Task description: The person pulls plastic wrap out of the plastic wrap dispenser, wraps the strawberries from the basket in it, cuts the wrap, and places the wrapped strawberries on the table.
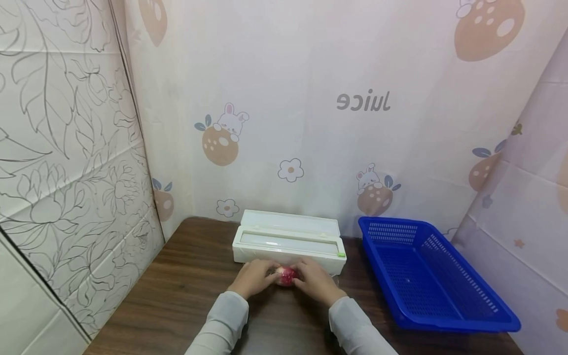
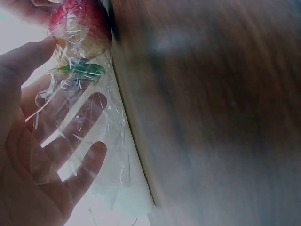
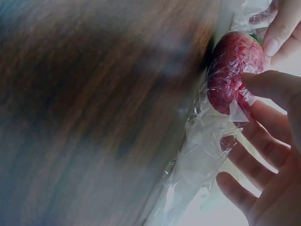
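Observation:
A red and yellow fruit (image 1: 286,276), wrapped in clear cling film (image 3: 188,155), is between both hands just in front of a white cling film box (image 1: 288,249). In the left wrist view, green leaves (image 2: 80,70) show under the film at the fruit's yellow end. My left hand (image 1: 256,277) pinches that end with thumb and forefinger, its other fingers spread behind loose film. From the other side my right hand (image 1: 316,281) grips the red end, thumb on the near face. Loose film trails across its remaining fingers in the right wrist view.
On the right of the dark wooden table (image 1: 177,296) stands a blue plastic basket (image 1: 386,291) with perforated sides. The white box's lid (image 1: 290,222) is raised at the back, close to the patterned curtain (image 1: 275,123). Another patterned panel (image 1: 80,148) rises on the left.

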The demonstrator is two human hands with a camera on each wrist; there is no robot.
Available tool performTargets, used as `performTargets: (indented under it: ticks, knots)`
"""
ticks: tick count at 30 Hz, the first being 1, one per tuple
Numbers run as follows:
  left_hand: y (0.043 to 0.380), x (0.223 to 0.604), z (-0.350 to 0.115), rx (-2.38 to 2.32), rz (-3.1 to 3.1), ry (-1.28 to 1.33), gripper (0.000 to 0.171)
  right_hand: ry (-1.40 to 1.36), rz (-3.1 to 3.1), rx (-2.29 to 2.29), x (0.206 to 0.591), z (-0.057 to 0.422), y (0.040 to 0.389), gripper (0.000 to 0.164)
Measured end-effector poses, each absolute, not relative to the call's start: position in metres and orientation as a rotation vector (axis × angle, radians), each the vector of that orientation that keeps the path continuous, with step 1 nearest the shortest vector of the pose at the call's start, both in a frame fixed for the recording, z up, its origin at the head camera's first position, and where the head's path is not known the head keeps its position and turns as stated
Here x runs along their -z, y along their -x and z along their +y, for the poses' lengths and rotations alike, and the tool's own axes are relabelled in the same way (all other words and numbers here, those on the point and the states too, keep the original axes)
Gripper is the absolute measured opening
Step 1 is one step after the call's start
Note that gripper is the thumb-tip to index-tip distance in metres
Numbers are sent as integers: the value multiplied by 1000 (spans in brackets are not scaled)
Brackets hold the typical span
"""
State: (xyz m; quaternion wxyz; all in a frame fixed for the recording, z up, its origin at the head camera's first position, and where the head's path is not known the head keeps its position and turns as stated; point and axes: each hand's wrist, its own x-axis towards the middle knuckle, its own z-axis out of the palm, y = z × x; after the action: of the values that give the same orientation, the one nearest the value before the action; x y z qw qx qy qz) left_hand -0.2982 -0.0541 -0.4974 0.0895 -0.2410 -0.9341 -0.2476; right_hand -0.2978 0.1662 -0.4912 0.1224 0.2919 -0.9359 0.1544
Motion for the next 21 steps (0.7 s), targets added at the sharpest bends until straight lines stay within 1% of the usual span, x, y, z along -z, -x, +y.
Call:
performTargets:
  ticks: [5, 10, 13, 18, 21]
  knots:
    - [298, 500, -56, 726, -2788, 693, 29, -854, -2716, -429, 489, 165, 296, 29]
    - [298, 502, -59, 691, -2786, 674, 36, -831, -2725, -425, 489, 163, 294, 28]
    - [296, 499, -64, 759, -2755, 652, 39, -832, -2722, -418, 488, 163, 293, 27]
    - [295, 491, -77, 1083, -2643, 579, 33, -839, -2714, -426, 486, 163, 291, 25]
    - [297, 489, -84, 1184, -2536, 544, 28, -849, -2707, -424, 486, 164, 291, 24]
